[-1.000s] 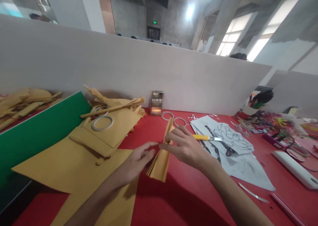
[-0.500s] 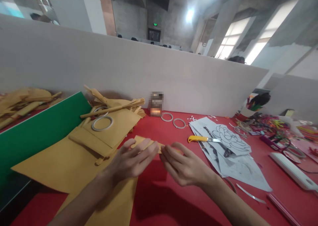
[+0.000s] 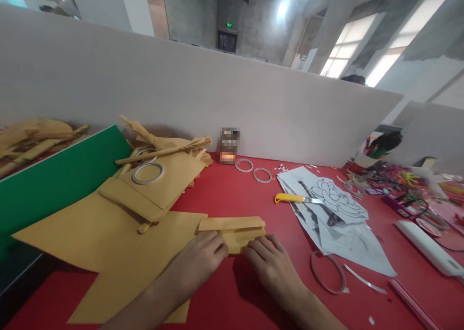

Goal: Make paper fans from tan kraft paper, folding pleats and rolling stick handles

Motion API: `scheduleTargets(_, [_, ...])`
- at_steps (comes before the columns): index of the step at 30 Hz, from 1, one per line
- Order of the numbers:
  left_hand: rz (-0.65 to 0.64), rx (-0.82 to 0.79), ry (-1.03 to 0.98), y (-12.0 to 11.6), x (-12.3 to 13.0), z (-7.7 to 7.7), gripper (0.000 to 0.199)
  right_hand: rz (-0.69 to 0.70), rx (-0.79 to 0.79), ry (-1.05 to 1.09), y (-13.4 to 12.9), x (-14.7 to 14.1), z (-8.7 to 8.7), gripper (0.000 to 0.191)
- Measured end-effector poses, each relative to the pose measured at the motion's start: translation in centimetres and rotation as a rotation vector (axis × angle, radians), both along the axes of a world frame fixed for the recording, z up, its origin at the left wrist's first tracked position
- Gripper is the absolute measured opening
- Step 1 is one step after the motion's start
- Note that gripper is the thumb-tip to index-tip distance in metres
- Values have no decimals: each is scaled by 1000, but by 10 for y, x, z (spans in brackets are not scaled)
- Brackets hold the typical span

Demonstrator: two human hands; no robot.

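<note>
A small folded piece of brown kraft paper (image 3: pixel 237 223) lies on the red tabletop in front of me, its upper flap creased over. My left hand (image 3: pixel 206 255) has its curled fingers on the paper's lower left edge. At the lower right corner, my right hand (image 3: pixel 268 260) grips the edge with bent fingers; both thumbs are mostly hidden. Large flat sheets of kraft paper (image 3: pixel 145 267) spread under and beside my left forearm. Right of the folded piece lies a yellow-handled knife (image 3: pixel 290 198), its blade resting on white printed sheets (image 3: pixel 362 243).
Rolls of tape (image 3: pixel 148 173) lie on stacked kraft paper at left, beside a green board (image 3: pixel 65 170). A tape ring (image 3: pixel 328 272) lies near my right forearm. A white glue gun-like tool (image 3: pixel 427 248) and a pen cup (image 3: pixel 362 156) are at right. A white partition (image 3: pixel 290 112) stands behind.
Both hands have come down and nearer to me, and the folded paper they held raised now rests lower, its face showing. The tape ring by my right forearm has come into view.
</note>
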State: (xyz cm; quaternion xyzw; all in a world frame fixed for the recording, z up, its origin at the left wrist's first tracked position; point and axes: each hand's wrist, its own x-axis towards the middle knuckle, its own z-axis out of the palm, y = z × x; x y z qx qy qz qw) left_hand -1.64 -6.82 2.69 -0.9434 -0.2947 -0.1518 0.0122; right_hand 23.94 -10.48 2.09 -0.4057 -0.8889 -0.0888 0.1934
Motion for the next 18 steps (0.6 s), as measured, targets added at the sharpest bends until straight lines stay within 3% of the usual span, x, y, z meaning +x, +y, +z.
scheduleTargets(3, [126, -289, -168, 1, -1, 0, 28, -90, -181, 92, 7, -1, 8, 16])
scheduleTargets(7, [266, -533, -304, 5, -5, 9, 32, -178, -433, 168, 25, 0, 27, 17])
scheduleTargets(10, [313, -612, -311, 7, -7, 14, 33, -214, -522, 213, 36, 0, 33, 23])
scheduleTargets(18, [371, -656, -358, 9, -16, 19, 27, -237, -549, 308, 37, -1, 28, 26])
